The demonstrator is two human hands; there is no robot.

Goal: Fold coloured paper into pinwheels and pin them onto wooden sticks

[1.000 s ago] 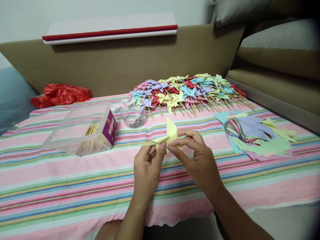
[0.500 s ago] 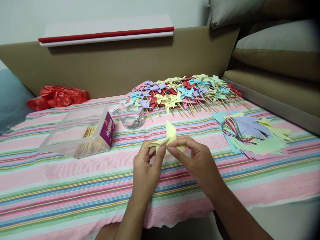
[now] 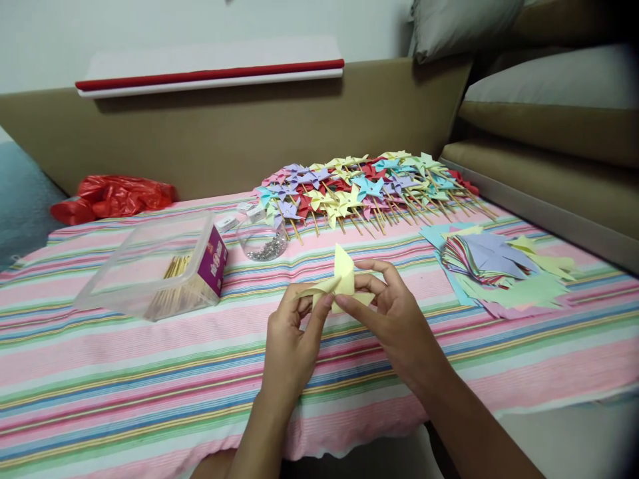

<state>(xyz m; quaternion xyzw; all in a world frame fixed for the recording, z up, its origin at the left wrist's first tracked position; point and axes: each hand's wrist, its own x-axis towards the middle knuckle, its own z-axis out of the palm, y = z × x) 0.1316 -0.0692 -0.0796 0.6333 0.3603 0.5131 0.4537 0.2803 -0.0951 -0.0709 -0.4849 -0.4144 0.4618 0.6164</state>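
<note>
A pale yellow paper pinwheel (image 3: pixel 344 269), its blades partly folded in, is between my two hands above the striped cloth (image 3: pixel 200 372). My left hand (image 3: pixel 294 332) pinches its left side, thumb near the middle. My right hand (image 3: pixel 394 319) has its thumb pressed at the middle; the index finger is raised off the paper and the other fingers are behind the right blade. Whether a small pin sits under the thumbs I cannot make out.
Finished pinwheels on sticks (image 3: pixel 369 189) lie heaped at the back. A clear tub of sticks (image 3: pixel 150 279) and a round dish of metal pins (image 3: pixel 264 246) stand left. Cut paper sheets (image 3: pixel 504 266) are stacked right. A red plastic bag (image 3: pixel 120 196) lies back left.
My right index finger has lifted off the paper, while the right thumb stays at the pinwheel's middle. The left hand keeps its pinch. The camera view has shifted slightly.
</note>
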